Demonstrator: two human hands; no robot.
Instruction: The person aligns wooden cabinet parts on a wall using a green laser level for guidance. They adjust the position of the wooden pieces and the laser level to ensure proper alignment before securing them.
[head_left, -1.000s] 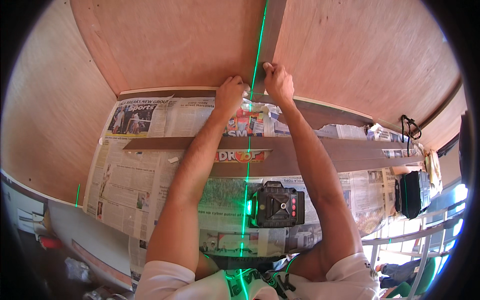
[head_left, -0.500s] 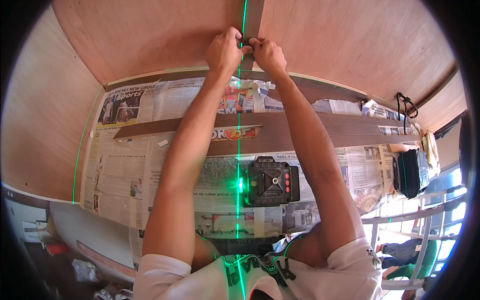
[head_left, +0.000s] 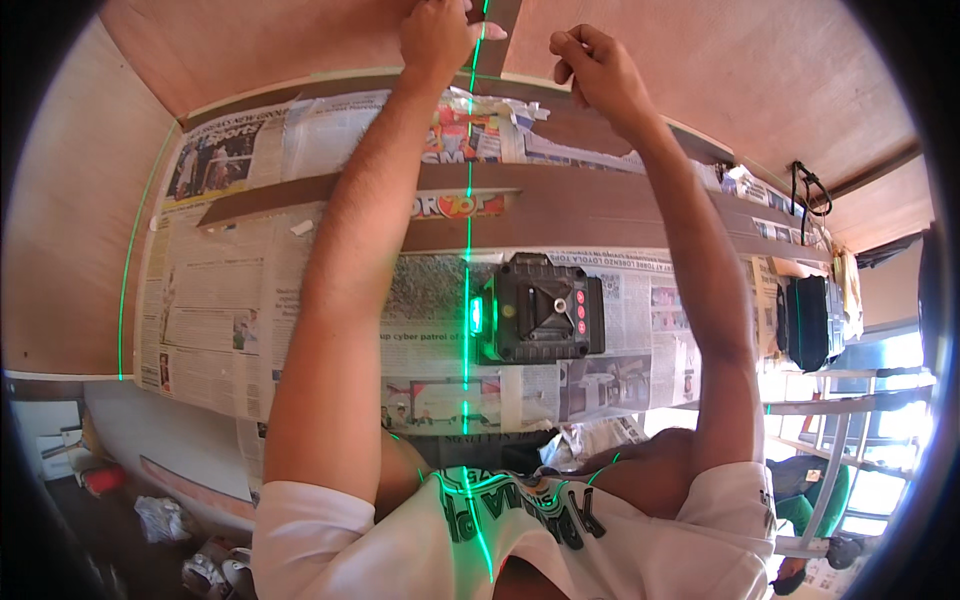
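Observation:
A dark brown strip (head_left: 510,48) runs up the plywood panel at the top, with a green laser line along its left side. My left hand (head_left: 437,38) is against the panel just left of that strip. Its thumb reaches out onto the strip, apart from the fingers, which the upper edge of the picture partly cuts off. To the right of the strip, my right hand (head_left: 603,75) is raised clear of it, fingers curled in and closed; whatever may be between them is hidden. A black laser level (head_left: 548,308) on the newspaper below shines green from its left side.
Newspaper sheets (head_left: 215,290) cover the surface, with long brown strips (head_left: 600,195) lying across. A dark boxy device (head_left: 812,322) and a black cord (head_left: 812,190) are at the right. Metal railings (head_left: 850,405) stand beyond. Lower left holds a plastic bag (head_left: 163,520).
My right hand has come off the strip and moved right. The left hand has shifted slightly up and left in the picture. The view has tilted, so the laser level appears higher.

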